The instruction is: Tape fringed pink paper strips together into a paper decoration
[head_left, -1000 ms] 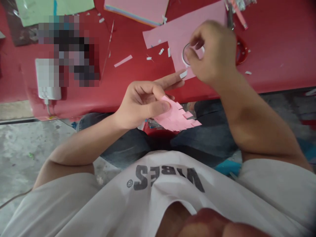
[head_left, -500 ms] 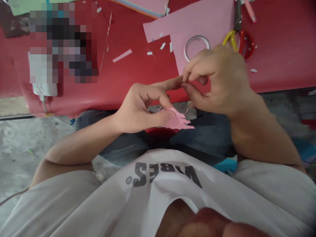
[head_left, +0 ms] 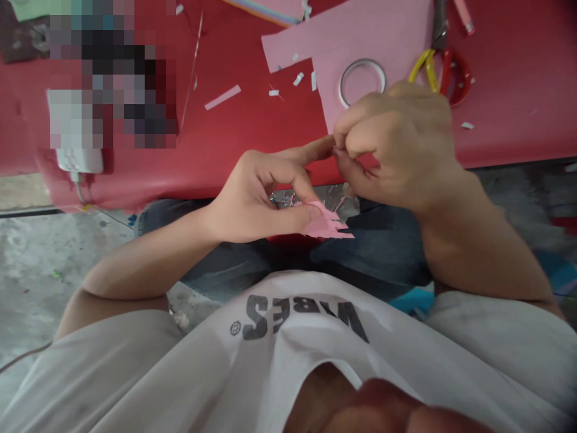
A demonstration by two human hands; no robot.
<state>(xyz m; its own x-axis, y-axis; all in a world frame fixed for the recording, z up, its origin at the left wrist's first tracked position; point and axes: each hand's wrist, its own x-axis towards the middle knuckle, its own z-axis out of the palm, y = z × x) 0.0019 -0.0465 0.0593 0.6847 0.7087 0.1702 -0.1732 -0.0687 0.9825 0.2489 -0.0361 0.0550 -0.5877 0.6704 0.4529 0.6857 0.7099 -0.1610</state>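
My left hand (head_left: 261, 195) pinches a pink cut-paper piece (head_left: 328, 224) between thumb and fingers, over my lap, with its index finger stretched out. My right hand (head_left: 396, 141) is curled, thumb and fingers pinched together at the tip of that left index finger; what it pinches is too small to make out. A roll of tape (head_left: 362, 79) lies on a pink paper sheet (head_left: 342, 36) on the red table (head_left: 243, 132), just beyond my right hand.
Scissors with yellow and red handles (head_left: 444, 66) lie at the table's right. Small white paper scraps (head_left: 223, 97) are scattered over the table. A white charger (head_left: 79, 159) sits at the left edge. A stack of coloured paper (head_left: 279, 9) lies at the far side.
My right hand came back from the tape roll on the table to my left index fingertip and closed into a pinch there. The pink piece tilted flatter in my left hand.
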